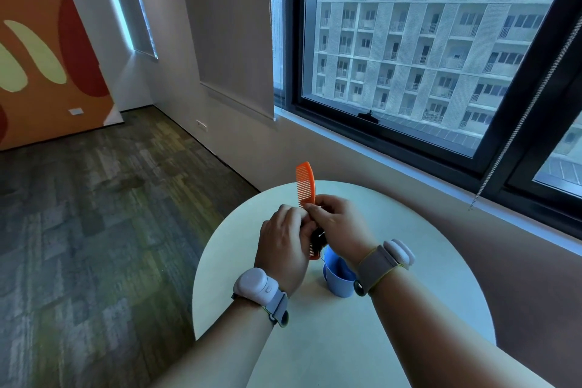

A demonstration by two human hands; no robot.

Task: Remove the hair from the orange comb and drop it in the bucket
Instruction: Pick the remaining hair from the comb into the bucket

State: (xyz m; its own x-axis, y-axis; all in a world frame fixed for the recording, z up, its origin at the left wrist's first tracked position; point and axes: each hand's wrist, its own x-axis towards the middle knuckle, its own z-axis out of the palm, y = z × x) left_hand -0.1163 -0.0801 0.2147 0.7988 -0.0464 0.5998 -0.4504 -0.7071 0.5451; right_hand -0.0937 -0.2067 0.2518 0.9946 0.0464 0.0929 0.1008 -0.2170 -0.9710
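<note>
Bucket (338, 277), blue, lower centre on the table (409, 230), just under the hands; left hand (285, 238) curls round the comb (306, 184), held upright at frame centre; right hand (338, 224) pinches dark hair (318, 238) at the teeth; best to pull along the teeth, away from the spine, comb kept steady above the bucket so strands fall in.

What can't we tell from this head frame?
- Middle of the orange comb: hidden by the left hand and right hand.
- Hair: only a dark clump between the hands; amount unclear.
- Blue bucket contents: the right wrist covers part of it.
</note>
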